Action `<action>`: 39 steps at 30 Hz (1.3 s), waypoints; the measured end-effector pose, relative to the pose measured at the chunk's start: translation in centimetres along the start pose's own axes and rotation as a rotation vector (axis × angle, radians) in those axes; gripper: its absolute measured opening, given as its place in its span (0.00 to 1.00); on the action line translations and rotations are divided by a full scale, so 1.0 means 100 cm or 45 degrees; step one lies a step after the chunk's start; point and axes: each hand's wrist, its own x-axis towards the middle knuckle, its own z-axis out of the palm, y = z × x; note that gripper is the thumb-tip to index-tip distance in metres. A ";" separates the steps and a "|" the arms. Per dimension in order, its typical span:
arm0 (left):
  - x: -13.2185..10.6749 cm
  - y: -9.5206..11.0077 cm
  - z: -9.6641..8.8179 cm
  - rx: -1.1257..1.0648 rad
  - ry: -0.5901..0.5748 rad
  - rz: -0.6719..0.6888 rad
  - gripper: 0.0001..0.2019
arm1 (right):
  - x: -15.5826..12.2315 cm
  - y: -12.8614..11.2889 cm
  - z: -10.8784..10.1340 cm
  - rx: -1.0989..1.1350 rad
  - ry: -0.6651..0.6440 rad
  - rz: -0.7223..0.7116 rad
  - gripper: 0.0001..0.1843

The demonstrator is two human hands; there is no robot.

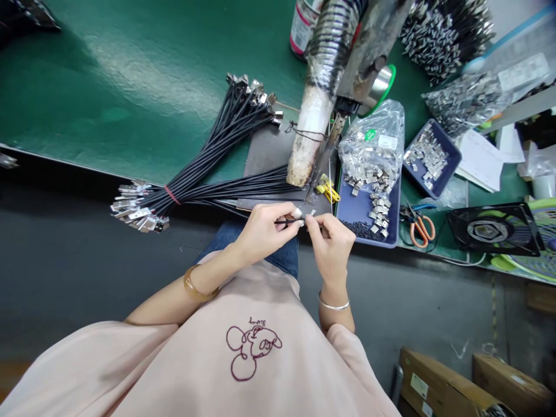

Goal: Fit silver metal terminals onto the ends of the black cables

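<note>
My left hand (266,230) is closed in a pinch on a thin black cable (284,221) at the table's front edge. Close beside it, my right hand (330,246) pinches with thumb and forefinger at the cable's end; what lies between those fingertips is too small to make out. A bundle of black cables (204,145) with metal connectors, tied by a red band (172,194), lies to the left. More loose cables (247,184) stretch from it toward my hands. Just right of my hands stands a blue tray (347,202) with small metal connector shells (379,214) and tiny black parts (360,230).
A wrapped duct (315,110) and a metal arm (362,58) hang over the work spot. Yellow clippers (328,188) lie beneath. Rightward are a smaller blue tray (452,159), orange-handled pliers (421,231), a black fan (495,230) and bagged metal parts (464,101). Cardboard boxes (434,376) stand on the floor.
</note>
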 end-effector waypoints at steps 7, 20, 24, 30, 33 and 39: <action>0.002 -0.001 -0.002 -0.382 -0.043 -0.186 0.06 | -0.007 -0.005 -0.010 0.287 0.374 0.053 0.10; 0.015 -0.003 0.002 -0.578 -0.011 -0.281 0.06 | 0.005 0.003 0.003 0.459 0.062 0.053 0.05; 0.016 -0.003 0.003 -0.585 0.012 -0.294 0.05 | 0.009 0.003 0.004 0.497 0.033 0.099 0.06; 0.018 0.000 0.003 -0.602 0.046 -0.313 0.04 | 0.015 0.000 0.004 0.519 0.045 0.098 0.06; 0.019 0.001 0.001 -0.610 0.042 -0.317 0.04 | 0.017 -0.001 0.003 0.510 0.057 0.094 0.04; 0.018 0.000 -0.001 -0.599 0.000 -0.347 0.04 | 0.014 0.000 -0.001 0.453 -0.005 0.099 0.07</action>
